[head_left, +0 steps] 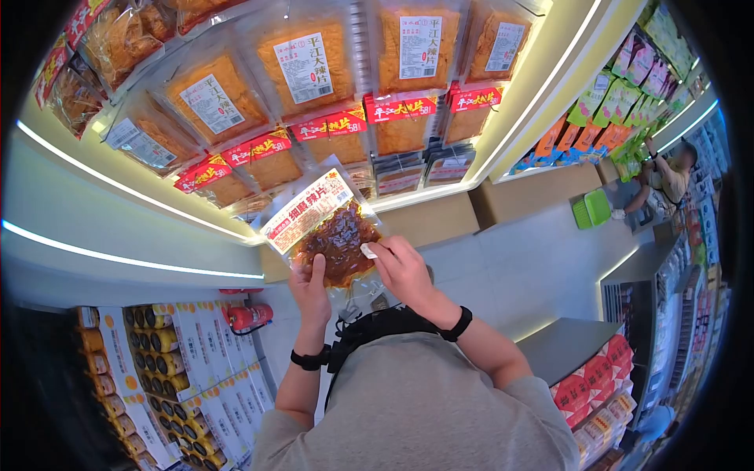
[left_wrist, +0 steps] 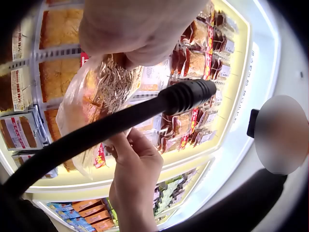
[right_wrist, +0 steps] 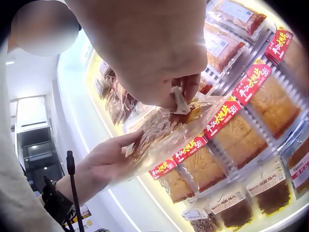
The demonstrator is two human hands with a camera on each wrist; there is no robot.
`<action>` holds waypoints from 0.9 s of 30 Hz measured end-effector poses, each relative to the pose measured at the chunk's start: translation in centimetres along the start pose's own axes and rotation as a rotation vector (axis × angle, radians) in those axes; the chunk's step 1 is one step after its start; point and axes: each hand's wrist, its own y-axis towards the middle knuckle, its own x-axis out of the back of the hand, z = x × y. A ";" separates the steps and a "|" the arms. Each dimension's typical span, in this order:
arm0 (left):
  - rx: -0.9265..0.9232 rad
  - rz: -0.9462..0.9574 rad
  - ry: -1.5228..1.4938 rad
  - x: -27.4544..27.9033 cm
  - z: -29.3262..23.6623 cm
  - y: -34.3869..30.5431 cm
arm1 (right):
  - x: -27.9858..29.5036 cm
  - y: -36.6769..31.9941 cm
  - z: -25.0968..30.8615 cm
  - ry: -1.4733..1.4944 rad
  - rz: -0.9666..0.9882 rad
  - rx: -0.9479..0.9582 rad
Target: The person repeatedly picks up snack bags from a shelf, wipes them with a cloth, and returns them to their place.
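Note:
A clear plastic packet of dark red spicy strips [head_left: 338, 231] with a white label is held up in front of the body, before the lit shelf. My left hand [head_left: 311, 290] grips its lower left edge, thumb lying across the front. Between the fingers and thumb of my right hand [head_left: 404, 271] is a small folded white wipe [head_left: 368, 251], against the packet's right side. The right wrist view shows the wipe [right_wrist: 180, 101] pressed onto the packet's shiny film [right_wrist: 159, 130]. From the left wrist view, the packet's silvery back [left_wrist: 118, 82] shows, with the right hand [left_wrist: 137, 169] beyond it.
Flat orange packets [head_left: 306, 63] hang in rows on the lit shelf, above red price strips [head_left: 326, 125]. A fire extinguisher [head_left: 250, 315] stands on the floor by stacked cartons [head_left: 208, 337]. Farther right, another person [head_left: 671, 180] is near a green basket [head_left: 591, 209]. A grey-topped display [head_left: 569, 345] stands at right.

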 end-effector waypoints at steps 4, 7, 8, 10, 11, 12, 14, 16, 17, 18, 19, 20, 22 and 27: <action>0.006 0.044 0.031 0.5 0.6 -0.3 | -1.0 0.1 1.7 0.031 0.142 0.191; -0.032 0.007 0.040 0.6 0.7 -0.4 | -1.1 0.7 0.9 0.018 0.044 0.055; -0.026 0.012 0.066 1.1 0.8 -0.2 | -1.0 1.2 0.3 0.022 0.045 0.054; -0.020 0.014 0.095 1.7 1.0 -0.3 | -0.4 2.2 -1.0 -0.026 -0.054 -0.034; -0.014 0.013 0.087 1.7 1.1 -0.3 | -0.5 2.2 -0.9 -0.025 -0.054 -0.035; -0.008 0.012 0.079 1.8 1.2 -0.2 | -0.8 2.1 -0.6 0.019 -0.013 0.018; -0.012 0.008 0.067 2.1 1.6 -0.1 | -1.7 1.5 0.4 0.062 0.026 0.069; -0.017 0.000 0.051 2.4 1.6 0.1 | -2.7 -0.1 1.4 0.086 0.248 0.171; -0.007 -0.017 0.063 2.7 1.4 0.5 | -3.0 -0.7 1.1 0.088 0.250 0.171; 0.003 -0.036 0.075 3.1 1.2 0.8 | -3.4 -1.4 0.6 0.084 0.280 0.131; 0.004 -0.042 0.077 3.8 1.3 1.3 | -3.5 -1.9 0.1 0.082 0.312 0.093; -0.023 -0.044 0.097 4.5 1.5 1.8 | -3.3 -2.4 -0.6 0.088 0.316 0.094; -0.043 -0.020 0.122 5.2 1.0 2.6 | -1.7 -3.5 -2.5 0.097 0.176 -0.081; -0.030 0.067 0.206 7.4 3.3 5.9 | 3.1 -7.2 -7.6 0.130 0.086 -0.349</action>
